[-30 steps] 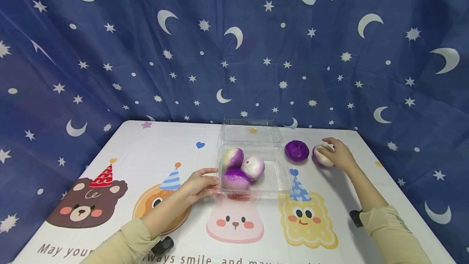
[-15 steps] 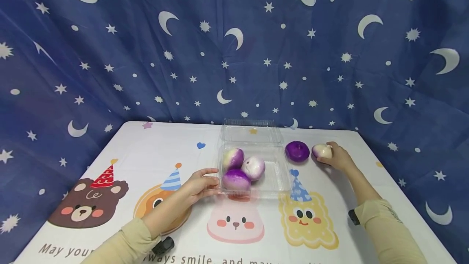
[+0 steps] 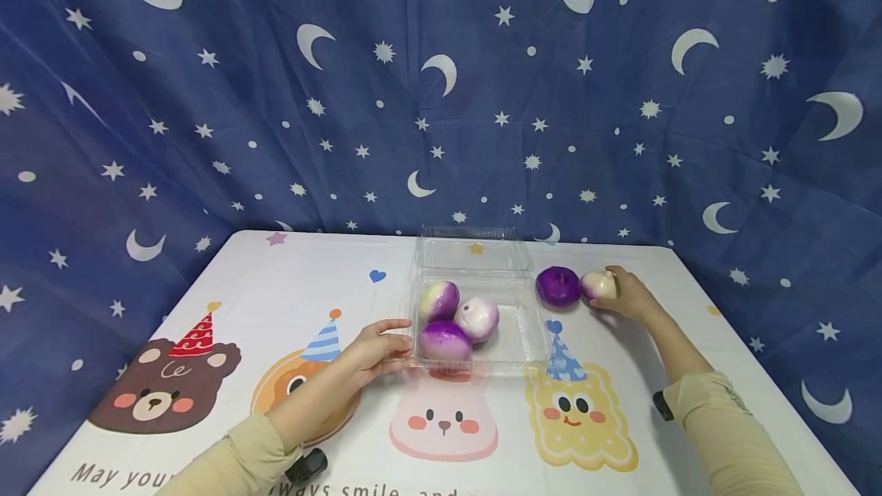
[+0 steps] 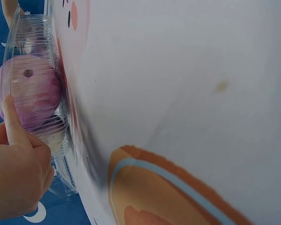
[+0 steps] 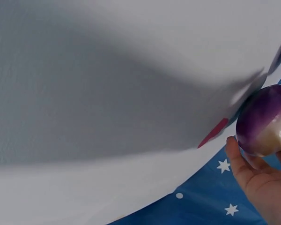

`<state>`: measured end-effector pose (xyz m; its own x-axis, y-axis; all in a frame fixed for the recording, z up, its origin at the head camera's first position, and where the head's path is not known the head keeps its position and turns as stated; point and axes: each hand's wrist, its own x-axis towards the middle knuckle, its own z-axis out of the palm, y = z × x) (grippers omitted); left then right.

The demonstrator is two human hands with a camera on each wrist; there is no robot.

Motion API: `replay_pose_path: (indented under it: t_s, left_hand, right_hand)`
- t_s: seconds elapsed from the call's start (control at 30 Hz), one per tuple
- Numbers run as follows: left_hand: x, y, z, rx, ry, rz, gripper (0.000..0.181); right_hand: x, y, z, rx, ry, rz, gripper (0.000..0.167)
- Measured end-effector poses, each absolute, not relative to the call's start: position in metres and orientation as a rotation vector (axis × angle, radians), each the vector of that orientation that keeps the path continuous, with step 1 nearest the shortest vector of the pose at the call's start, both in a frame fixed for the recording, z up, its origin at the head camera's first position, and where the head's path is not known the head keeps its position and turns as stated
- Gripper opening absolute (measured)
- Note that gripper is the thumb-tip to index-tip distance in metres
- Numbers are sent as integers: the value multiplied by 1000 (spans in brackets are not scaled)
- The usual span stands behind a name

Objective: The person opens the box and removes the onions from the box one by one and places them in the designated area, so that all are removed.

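My left hand [image 3: 375, 350] holds the left edge of a clear plastic clamshell box [image 3: 520, 327]; its lid [image 3: 448, 252] lies folded back. In the left wrist view, one finger [image 4: 14, 122] reaches along the box wall. Three purple-and-white turnips sit inside on the left: an upper one [image 3: 439, 301], a pale one [image 3: 477, 318] and a front purple one [image 3: 445, 341]. To the right of the box, my right hand [image 3: 632, 295] grips a white turnip with a purple end [image 3: 598, 285] between thumb and fingers. Beside it, a deep purple turnip [image 3: 558, 286] stands on the table.
A white tablecloth [image 3: 310, 274] with printed cartoon animals covers the table. Behind it hangs a dark blue curtain [image 3: 482, 151] with moons and stars. The table's back edge lies just beyond the box lid.
My right hand has closed its grip on the white turnip, turned it and shifted it slightly left, up to the deep purple one. The left hand and the box have stayed in place.
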<state>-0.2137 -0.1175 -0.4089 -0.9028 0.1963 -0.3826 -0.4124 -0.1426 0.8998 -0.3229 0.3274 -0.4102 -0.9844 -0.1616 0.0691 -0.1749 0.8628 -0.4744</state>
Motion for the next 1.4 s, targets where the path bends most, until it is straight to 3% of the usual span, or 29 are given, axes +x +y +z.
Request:
replay_pose_path:
  t_s: [0.57,1.4]
  left_hand:
    - [-214,-115,-409,-269,1729,2112,48]
    - [-212,-113,-407,-291,1737,2103,49]
  right_hand:
    - [-326,331,-405,222,-3052,768,89]
    - [-298,301,-390,275,-2617,813,52]
